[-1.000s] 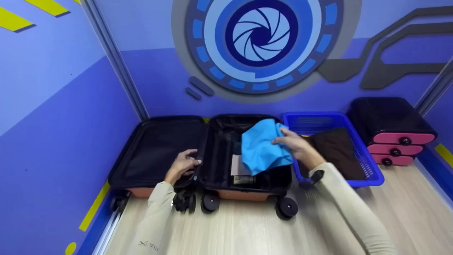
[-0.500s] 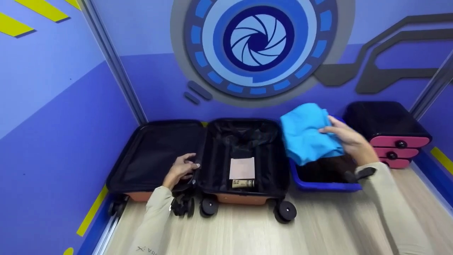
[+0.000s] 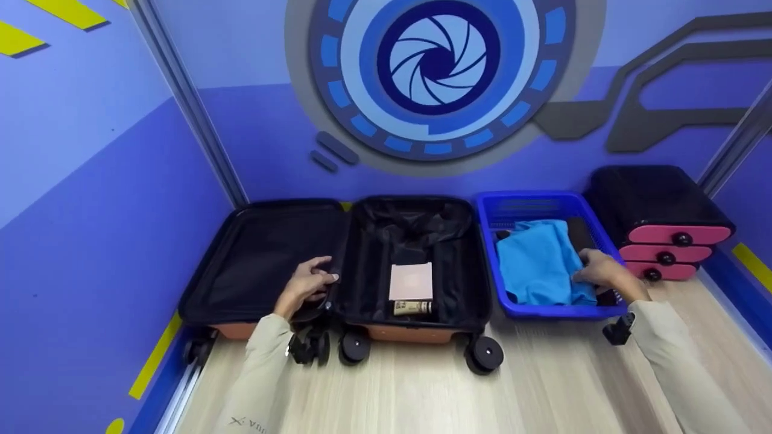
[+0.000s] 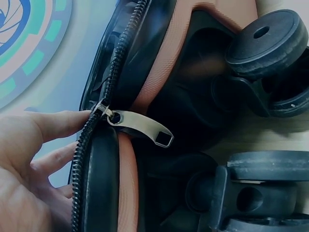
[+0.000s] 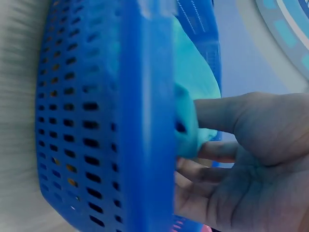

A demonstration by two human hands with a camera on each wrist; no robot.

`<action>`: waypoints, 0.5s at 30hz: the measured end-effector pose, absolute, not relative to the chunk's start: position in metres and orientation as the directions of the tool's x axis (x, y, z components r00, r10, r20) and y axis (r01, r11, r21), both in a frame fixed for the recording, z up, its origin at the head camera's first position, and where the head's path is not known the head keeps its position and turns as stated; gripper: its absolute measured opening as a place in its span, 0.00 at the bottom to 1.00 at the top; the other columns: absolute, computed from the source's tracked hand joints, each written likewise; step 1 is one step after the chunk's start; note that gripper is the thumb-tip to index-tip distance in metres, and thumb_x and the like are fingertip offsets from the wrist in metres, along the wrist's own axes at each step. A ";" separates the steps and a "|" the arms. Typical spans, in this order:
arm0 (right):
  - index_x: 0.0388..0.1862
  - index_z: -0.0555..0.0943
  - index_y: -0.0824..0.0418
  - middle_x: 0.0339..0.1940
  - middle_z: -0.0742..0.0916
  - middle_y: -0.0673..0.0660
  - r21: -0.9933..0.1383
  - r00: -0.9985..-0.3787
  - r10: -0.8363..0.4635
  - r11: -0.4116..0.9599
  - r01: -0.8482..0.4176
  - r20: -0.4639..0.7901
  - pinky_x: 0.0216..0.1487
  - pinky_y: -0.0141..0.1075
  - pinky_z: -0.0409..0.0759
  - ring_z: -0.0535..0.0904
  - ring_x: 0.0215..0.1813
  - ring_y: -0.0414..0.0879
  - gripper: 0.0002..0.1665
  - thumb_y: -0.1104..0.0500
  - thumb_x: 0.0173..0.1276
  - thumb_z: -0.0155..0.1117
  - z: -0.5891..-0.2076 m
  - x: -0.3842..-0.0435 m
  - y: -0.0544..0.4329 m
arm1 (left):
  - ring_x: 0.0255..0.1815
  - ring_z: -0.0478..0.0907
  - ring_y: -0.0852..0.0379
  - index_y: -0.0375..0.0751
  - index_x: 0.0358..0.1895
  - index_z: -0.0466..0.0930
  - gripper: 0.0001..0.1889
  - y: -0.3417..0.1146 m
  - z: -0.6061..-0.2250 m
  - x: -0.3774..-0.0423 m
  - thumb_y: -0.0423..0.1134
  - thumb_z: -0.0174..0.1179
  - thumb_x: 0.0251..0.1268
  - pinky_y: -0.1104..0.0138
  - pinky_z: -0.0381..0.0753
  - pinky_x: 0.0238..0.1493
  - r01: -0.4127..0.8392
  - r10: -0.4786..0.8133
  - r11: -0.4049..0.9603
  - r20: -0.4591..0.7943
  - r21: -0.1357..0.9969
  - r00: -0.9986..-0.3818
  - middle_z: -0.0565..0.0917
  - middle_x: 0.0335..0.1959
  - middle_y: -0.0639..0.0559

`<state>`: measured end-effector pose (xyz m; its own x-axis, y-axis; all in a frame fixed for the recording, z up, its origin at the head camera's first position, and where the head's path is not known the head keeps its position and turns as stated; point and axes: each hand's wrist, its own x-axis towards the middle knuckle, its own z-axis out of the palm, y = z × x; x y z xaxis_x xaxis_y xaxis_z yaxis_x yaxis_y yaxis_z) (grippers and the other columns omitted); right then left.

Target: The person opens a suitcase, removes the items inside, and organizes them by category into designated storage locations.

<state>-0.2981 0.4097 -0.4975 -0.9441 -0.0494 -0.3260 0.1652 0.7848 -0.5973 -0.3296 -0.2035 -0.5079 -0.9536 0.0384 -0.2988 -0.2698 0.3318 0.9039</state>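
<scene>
We note a left sleeve (image 3: 259, 367) and a right sleeve (image 3: 681, 361), both long, in pale beige fabric with soft creases. On the left forearm we find a dark printed marking (image 3: 247, 424): an X-shaped figure beside letters too small to read reliably. At the right cuff (image 3: 646, 308) we identify a compact black device (image 3: 619, 329), block-shaped
</scene>
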 end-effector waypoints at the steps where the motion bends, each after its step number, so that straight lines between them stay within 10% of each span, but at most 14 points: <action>1: 0.68 0.60 0.85 0.57 0.74 0.87 -0.579 -0.951 -0.049 0.802 0.146 -0.306 0.38 0.53 0.89 0.81 0.50 0.71 0.41 0.65 0.65 0.68 -0.499 -0.299 0.409 | 0.30 0.79 0.57 0.38 0.75 0.72 0.33 -0.203 -0.509 -0.329 0.31 0.67 0.66 0.67 0.82 0.29 -0.270 0.041 0.333 -0.300 0.903 -0.953 0.79 0.41 0.49; 8: 0.62 0.68 0.86 0.56 0.78 0.86 -0.545 -0.991 -0.039 0.838 0.038 -0.129 0.59 0.66 0.74 0.75 0.57 0.78 0.34 0.64 0.65 0.67 -0.522 -0.298 0.399 | 0.28 0.78 0.58 0.37 0.74 0.72 0.33 -0.208 -0.508 -0.323 0.30 0.66 0.65 0.68 0.81 0.28 -0.263 0.020 0.336 -0.286 0.904 -0.958 0.81 0.39 0.49; 15: 0.56 0.74 0.84 0.40 0.87 0.72 -0.720 -0.990 0.137 0.686 0.107 -0.017 0.39 0.39 0.82 0.83 0.36 0.50 0.24 0.65 0.71 0.64 -0.527 -0.288 0.402 | 0.31 0.80 0.57 0.36 0.73 0.75 0.31 -0.202 -0.506 -0.321 0.32 0.67 0.66 0.68 0.83 0.30 -0.222 -0.011 0.386 -0.236 0.895 -0.972 0.83 0.43 0.45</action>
<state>-0.2879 0.4024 -0.5266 -0.9905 0.1367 -0.0174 0.1073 0.6858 -0.7198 -0.3215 -0.2016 -0.5065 -0.9717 -0.0115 -0.2360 -0.2220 0.3862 0.8953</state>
